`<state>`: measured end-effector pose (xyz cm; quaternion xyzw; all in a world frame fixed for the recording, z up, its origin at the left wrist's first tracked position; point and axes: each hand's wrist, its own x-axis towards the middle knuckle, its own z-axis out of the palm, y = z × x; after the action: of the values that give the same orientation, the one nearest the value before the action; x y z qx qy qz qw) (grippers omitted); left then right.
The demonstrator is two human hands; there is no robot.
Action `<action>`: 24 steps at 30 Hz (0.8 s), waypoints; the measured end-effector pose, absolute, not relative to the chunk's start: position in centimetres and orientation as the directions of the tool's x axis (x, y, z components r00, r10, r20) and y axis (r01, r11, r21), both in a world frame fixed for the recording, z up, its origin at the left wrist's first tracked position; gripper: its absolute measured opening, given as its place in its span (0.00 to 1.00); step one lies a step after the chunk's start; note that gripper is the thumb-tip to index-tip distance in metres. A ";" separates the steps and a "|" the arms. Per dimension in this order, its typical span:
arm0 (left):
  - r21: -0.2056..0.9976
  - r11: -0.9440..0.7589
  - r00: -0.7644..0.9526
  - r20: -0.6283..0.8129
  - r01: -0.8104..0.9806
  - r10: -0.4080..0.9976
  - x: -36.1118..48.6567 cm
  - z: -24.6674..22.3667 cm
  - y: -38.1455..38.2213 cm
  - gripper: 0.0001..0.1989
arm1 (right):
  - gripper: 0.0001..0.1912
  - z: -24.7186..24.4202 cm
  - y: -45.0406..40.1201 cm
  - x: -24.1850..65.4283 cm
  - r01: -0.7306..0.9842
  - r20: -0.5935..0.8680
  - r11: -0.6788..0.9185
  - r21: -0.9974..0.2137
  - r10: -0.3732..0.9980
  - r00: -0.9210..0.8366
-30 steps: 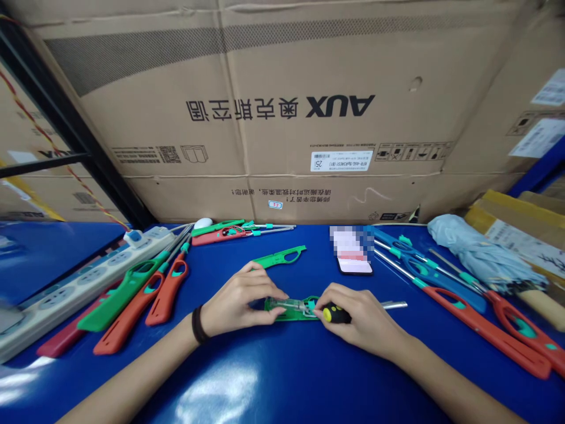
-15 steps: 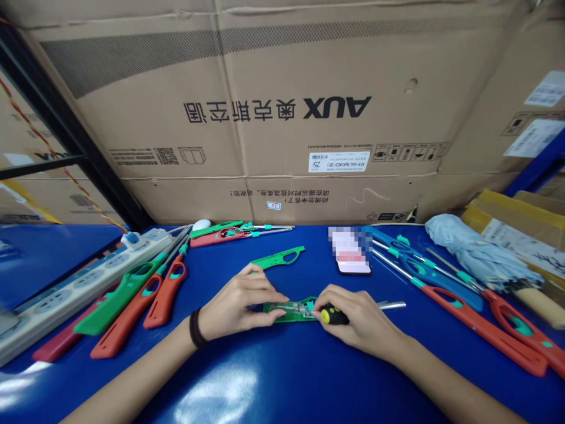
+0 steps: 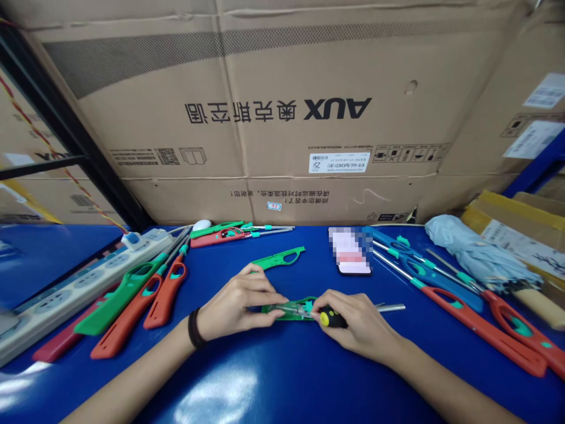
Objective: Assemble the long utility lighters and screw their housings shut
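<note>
Between my hands, an opened green gas lighter (image 3: 291, 316) lies on the blue table, its metal tube pointing right past my right hand. A clear part, which looks like its fuel tank, rests in the green shell. My left hand (image 3: 241, 301) pinches the lighter's left end between thumb and fingers. In my right hand (image 3: 359, 323) is a screwdriver (image 3: 333, 318) with a black and yellow handle, held close over the lighter's right part. The screwdriver's tip is too small to make out. Behind my left hand lies a loose green shell half (image 3: 282, 257).
Several lighters, including a green one (image 3: 119, 300), lie left beside a white power strip (image 3: 66, 288). Red and blue lighters (image 3: 481, 330) lie right, near a folded umbrella (image 3: 481, 250). A phone (image 3: 353, 259) lies behind my right hand. A large cardboard box (image 3: 265, 70) stands behind the table.
The clear part in the lighter shifts slightly and now sits lower in the green shell. Both hands stay almost in place, with the same holds.
</note>
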<state>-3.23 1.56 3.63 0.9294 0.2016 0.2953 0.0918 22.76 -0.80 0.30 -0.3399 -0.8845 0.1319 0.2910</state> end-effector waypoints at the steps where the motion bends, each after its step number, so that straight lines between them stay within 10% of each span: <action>1: 0.292 -0.901 0.741 0.515 0.322 0.431 -3.2 3.6 1.6 0.10 | 0.05 0.3 -0.8 22.7 0.522 0.424 0.736 -0.432 0.676 -0.603; 24: 0.336 -0.891 0.730 0.519 0.305 0.445 -2.9 3.1 1.4 0.09 | 0.06 0.5 -1.0 22.7 0.524 0.442 0.778 -0.347 0.628 -0.640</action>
<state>-2.91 1.38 3.10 0.9229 0.2031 0.3065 0.1143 22.72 -1.04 0.54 -0.3198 -0.9007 0.0939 0.2787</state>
